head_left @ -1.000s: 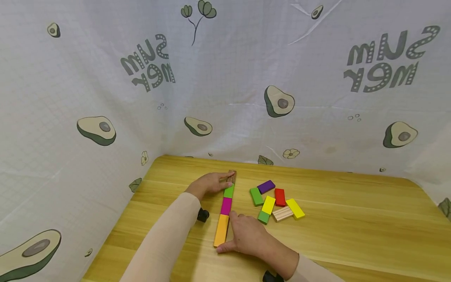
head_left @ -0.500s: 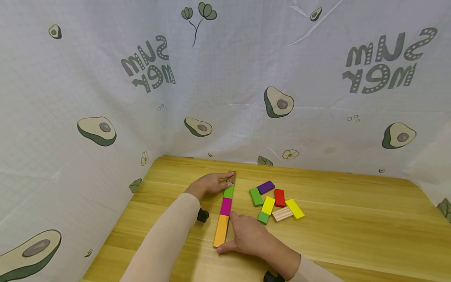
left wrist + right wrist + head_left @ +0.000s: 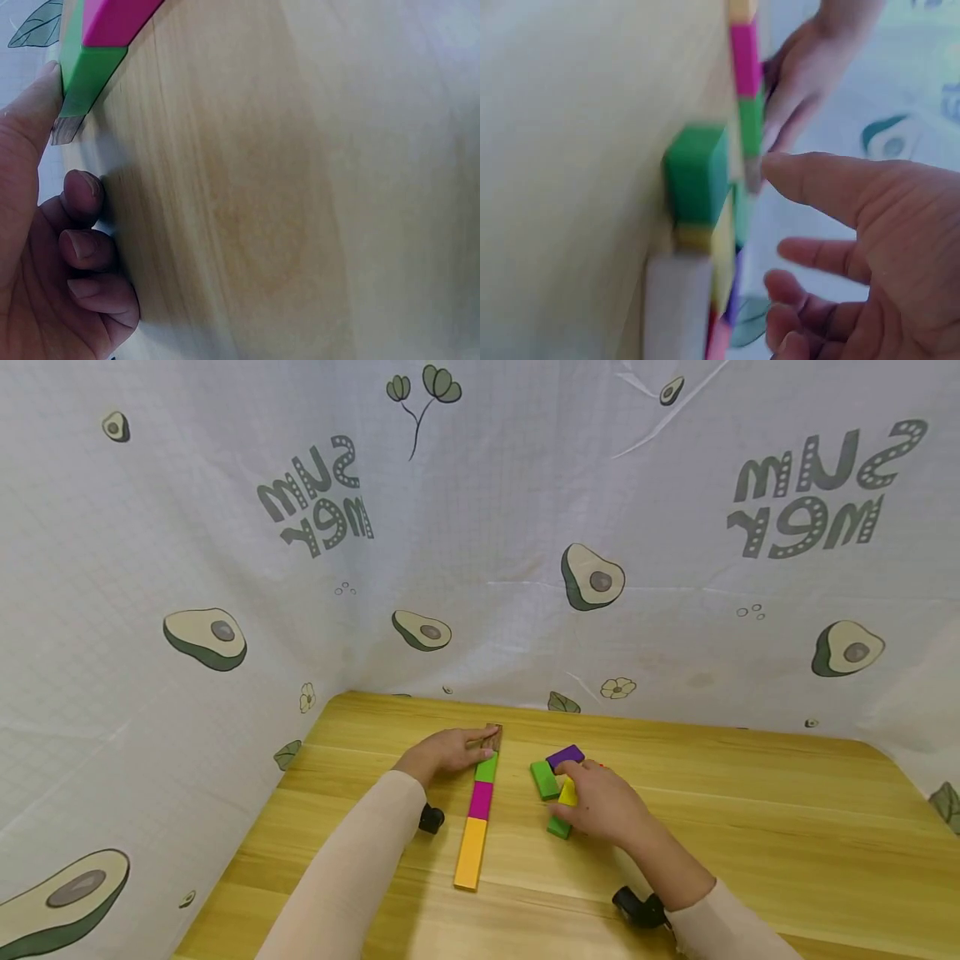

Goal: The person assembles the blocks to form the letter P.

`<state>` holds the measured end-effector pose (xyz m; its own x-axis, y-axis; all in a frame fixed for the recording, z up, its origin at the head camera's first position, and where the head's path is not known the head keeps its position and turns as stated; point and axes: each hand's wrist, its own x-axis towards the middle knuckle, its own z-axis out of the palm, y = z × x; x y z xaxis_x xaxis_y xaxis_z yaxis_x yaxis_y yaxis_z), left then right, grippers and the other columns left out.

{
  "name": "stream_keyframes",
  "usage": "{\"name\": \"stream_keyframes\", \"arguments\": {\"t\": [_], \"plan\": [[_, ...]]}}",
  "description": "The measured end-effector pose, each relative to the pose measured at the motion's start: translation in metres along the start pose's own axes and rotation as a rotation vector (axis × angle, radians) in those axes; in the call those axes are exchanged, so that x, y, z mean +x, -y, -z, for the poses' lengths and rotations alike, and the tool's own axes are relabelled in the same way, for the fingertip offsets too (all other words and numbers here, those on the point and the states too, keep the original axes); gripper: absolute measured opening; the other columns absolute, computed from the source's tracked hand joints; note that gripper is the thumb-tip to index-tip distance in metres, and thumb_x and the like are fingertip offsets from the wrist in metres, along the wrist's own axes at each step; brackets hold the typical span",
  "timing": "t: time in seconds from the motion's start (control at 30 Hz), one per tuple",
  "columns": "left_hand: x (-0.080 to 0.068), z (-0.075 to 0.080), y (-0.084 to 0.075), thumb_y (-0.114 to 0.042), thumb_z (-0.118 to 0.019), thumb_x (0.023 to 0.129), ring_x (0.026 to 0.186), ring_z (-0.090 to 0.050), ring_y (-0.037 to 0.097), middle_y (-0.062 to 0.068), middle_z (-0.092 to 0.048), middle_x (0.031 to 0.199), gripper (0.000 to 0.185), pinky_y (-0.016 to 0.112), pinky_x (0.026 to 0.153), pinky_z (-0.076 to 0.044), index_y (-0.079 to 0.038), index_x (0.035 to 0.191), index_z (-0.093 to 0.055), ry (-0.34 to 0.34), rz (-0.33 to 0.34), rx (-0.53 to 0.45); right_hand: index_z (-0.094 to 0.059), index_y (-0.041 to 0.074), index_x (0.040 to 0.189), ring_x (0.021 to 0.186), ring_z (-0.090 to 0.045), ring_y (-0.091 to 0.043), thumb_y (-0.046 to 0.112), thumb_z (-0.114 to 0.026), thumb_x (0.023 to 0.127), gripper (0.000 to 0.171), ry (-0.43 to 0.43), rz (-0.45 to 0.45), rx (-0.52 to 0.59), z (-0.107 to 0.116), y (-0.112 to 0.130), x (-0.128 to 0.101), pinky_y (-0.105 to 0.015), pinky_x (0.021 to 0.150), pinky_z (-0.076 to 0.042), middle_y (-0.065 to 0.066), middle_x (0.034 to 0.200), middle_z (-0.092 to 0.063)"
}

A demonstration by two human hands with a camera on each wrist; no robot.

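A straight row of blocks lies on the table: brown (image 3: 491, 742) at the far end, then green (image 3: 487, 768), magenta (image 3: 481, 800) and orange (image 3: 471, 853) nearest. My left hand (image 3: 441, 752) holds the brown block between thumb and forefinger, the thumb also at the green block's far edge; its other fingers are curled in the left wrist view. Over the loose pile hovers my right hand (image 3: 606, 803), thumb and fingers apart with nothing between them. Beneath it are a yellow block (image 3: 567, 792) and a green block (image 3: 558, 827). The hand hides more blocks in the head view.
Beside the right fingertips lie a purple block (image 3: 566, 756) and another green block (image 3: 544, 781). A pale wooden block (image 3: 676, 307) shows blurred in the right wrist view. Behind the wooden table (image 3: 787, 843) hangs a white avocado-print cloth (image 3: 495, 527).
My right hand has left the orange block's right side and moved right and away to the loose blocks. My left hand stays at the brown block; the row has not moved.
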<state>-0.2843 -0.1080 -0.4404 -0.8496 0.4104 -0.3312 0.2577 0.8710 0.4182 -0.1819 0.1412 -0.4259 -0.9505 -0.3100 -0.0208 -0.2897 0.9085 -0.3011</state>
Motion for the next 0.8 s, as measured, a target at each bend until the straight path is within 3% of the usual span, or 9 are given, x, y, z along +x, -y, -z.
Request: {"name": "stream_keyframes", "arguments": {"t": [0.13, 0.3, 0.53, 0.67, 0.8], "plan": [[0.000, 0.000, 0.001, -0.053, -0.043, 0.092, 0.132, -0.030, 0.030, 0.003, -0.034, 0.146, 0.053, 0.049, 0.105, -0.026, -0.048, 0.142, -0.026, 0.002, 0.010, -0.004, -0.055, 0.013, 0.126, 0.097, -0.055, -0.033, 0.038, -0.074, 0.077, 0.059, 0.015, 0.088, -0.016, 0.000, -0.016, 0.015, -0.049, 0.082, -0.047, -0.015, 0.112, -0.057], [0.002, 0.000, 0.001, -0.054, -0.043, 0.092, 0.132, -0.031, 0.029, 0.004, -0.034, 0.146, 0.053, 0.049, 0.105, -0.027, -0.048, 0.142, -0.026, 0.002, 0.004, 0.001, -0.052, 0.014, 0.130, 0.106, -0.049, -0.038, 0.032, -0.071, 0.078, 0.059, 0.102, 0.154, -0.031, 0.001, -0.023, 0.034, -0.051, 0.086, -0.042, -0.016, 0.117, -0.054], [-0.001, 0.001, -0.002, -0.054, -0.043, 0.092, 0.132, -0.031, 0.029, 0.004, -0.036, 0.145, 0.053, 0.049, 0.105, -0.027, -0.047, 0.142, -0.026, -0.002, 0.008, 0.002, -0.057, 0.015, 0.119, 0.096, -0.047, -0.028, 0.045, -0.077, 0.071, 0.061, 0.156, 0.110, -0.003, 0.002, -0.023, 0.047, -0.043, 0.079, -0.044, -0.007, 0.109, -0.054], [-0.002, 0.002, -0.003, -0.054, -0.043, 0.092, 0.131, -0.032, 0.030, 0.004, -0.036, 0.145, 0.053, 0.049, 0.105, -0.027, -0.048, 0.142, -0.027, -0.001, 0.012, -0.012, -0.058, 0.013, 0.117, 0.097, -0.047, -0.026, 0.049, -0.077, 0.069, 0.062, 0.129, 0.118, -0.008, -0.003, -0.021, 0.046, -0.040, 0.079, -0.044, -0.006, 0.109, -0.055], [-0.002, 0.001, -0.001, -0.055, -0.044, 0.091, 0.131, -0.032, 0.028, 0.002, -0.036, 0.145, 0.053, 0.049, 0.104, -0.027, -0.049, 0.141, -0.027, -0.004, 0.021, -0.015, -0.060, 0.013, 0.109, 0.091, -0.047, -0.018, 0.055, -0.075, 0.067, 0.061, 0.034, 0.182, 0.011, -0.007, -0.001, 0.034, -0.034, 0.077, -0.044, 0.000, 0.100, -0.057]]}}
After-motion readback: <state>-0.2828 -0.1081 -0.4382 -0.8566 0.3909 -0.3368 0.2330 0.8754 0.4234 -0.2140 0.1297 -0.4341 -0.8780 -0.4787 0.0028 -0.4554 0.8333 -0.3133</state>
